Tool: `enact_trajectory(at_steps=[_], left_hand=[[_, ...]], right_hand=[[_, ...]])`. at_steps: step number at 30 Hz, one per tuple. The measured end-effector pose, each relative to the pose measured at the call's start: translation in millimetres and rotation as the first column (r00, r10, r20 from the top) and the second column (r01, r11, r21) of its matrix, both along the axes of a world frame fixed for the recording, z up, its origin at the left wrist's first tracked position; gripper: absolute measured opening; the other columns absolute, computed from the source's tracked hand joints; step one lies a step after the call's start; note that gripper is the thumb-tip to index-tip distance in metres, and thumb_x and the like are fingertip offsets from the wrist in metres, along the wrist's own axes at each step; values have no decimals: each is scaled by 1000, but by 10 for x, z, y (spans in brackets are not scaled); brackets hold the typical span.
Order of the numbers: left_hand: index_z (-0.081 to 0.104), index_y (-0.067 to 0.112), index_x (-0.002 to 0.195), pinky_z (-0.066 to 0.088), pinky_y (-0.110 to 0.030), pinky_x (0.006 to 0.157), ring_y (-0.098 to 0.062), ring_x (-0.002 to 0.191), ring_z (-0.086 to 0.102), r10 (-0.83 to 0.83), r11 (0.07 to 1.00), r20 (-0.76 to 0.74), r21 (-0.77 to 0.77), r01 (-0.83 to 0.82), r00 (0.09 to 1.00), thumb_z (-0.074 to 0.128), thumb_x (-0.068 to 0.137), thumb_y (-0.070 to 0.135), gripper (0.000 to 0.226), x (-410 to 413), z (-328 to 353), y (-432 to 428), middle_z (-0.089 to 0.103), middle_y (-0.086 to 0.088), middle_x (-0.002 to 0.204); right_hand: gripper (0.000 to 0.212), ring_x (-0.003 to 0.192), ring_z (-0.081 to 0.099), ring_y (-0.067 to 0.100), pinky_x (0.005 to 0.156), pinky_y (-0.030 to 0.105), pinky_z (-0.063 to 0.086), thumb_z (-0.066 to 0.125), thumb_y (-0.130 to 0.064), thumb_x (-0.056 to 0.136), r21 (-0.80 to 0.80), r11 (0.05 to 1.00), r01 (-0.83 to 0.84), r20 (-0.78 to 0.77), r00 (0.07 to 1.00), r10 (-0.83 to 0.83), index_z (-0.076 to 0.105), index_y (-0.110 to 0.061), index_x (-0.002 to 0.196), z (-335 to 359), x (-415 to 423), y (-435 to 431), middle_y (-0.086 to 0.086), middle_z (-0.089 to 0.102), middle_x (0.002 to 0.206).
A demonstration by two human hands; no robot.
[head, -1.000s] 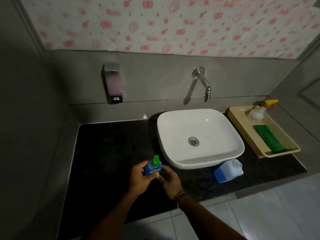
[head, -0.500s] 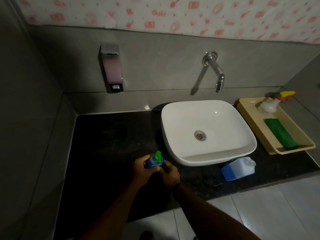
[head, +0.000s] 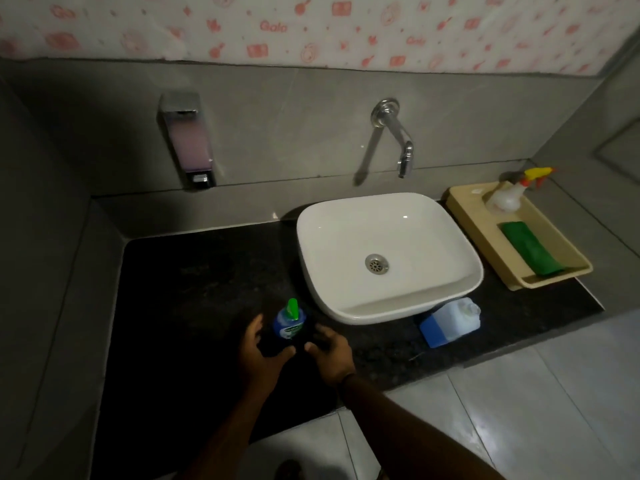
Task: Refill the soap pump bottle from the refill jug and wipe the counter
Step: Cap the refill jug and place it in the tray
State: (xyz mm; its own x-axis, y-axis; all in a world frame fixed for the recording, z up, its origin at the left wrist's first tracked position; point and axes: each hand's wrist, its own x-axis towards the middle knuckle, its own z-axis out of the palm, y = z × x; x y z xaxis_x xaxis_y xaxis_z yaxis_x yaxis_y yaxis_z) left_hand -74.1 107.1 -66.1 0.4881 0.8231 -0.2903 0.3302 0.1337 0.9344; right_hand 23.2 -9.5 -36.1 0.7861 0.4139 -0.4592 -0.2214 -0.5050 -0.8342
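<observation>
I see the soap pump bottle [head: 290,323] standing upright on the dark bench [head: 194,289], left of the basin [head: 388,254]. My left hand [head: 258,355] and right hand [head: 330,351] flank it, fingers spread open, gripping nothing. The refill jug [head: 450,322] lies beside the basin.

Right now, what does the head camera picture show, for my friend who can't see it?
Two hands, left hand and right hand, sit open on either side of a blue soap bottle standing on a dark counter. A white sink is beside it, with a jug lying in front.
</observation>
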Motion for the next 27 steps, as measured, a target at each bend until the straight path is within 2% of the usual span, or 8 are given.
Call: enact_trajectory(at_steps=[3,6,9,15,18,21,24,27], left_hand=[[62,1,131,51,-49,91,-48,109,63,98,992,-76,86,-91,992,89,64,-14,74,-178,1,-528,63,-26,122],[65,4,126,51,-47,87,-46,104,66,-57,998,-59,33,59,997,89,65,-13,67,-84,81,-1122,66,-21,113],[65,10,129,53,-42,89,-35,110,65,-284,957,-1,-57,284,959,91,67,-7,70,333,322,-1604,68,-16,123],[53,17,148,50,-52,112,-26,135,57,-504,862,-11,50,504,864,95,68,14,90,1334,693,-2146,56,-6,151],[48,17,152,46,-50,116,-26,142,52,-501,859,-40,105,502,865,98,65,19,100,1696,677,-2372,53,-6,155],[54,7,147,48,-48,113,-32,139,55,-449,880,-29,161,447,893,100,60,11,99,1921,505,-2564,59,-14,149],[59,7,142,50,-58,109,-35,134,60,-369,911,-63,172,375,927,101,58,17,94,2044,382,-2681,64,-15,142],[65,8,132,55,-58,103,-34,124,66,-278,931,-49,232,282,959,103,52,38,94,2147,320,-2743,70,-13,132]], right_hand=[[46,115,66,32,104,41,52,75,7,85,-13,998,59,29,998,-59,63,2,129,87,-51,-479,21,69,120],[34,105,70,20,97,29,56,74,-1,86,-109,994,22,106,994,-11,71,-10,118,212,13,-1066,7,74,110],[32,103,68,7,93,19,54,65,-3,86,-244,968,48,166,986,-7,73,-21,111,330,238,-1684,-10,73,109],[28,97,68,9,91,31,59,66,-11,89,-339,903,266,247,951,-187,69,-33,105,465,1012,-2507,-9,71,111],[34,111,67,16,96,33,56,65,-13,90,-383,868,315,303,931,-204,67,-31,118,484,1490,-2706,-5,70,120],[46,125,60,23,106,37,50,63,-14,90,-441,858,263,334,936,-115,61,-28,133,457,1934,-2778,1,63,135],[52,130,53,30,112,40,45,61,-12,90,-491,859,144,298,954,11,55,-31,138,381,2270,-2768,4,52,144],[51,138,44,35,115,48,42,56,-20,96,-582,812,-31,215,958,191,49,-34,144,254,2553,-2720,7,40,155]])
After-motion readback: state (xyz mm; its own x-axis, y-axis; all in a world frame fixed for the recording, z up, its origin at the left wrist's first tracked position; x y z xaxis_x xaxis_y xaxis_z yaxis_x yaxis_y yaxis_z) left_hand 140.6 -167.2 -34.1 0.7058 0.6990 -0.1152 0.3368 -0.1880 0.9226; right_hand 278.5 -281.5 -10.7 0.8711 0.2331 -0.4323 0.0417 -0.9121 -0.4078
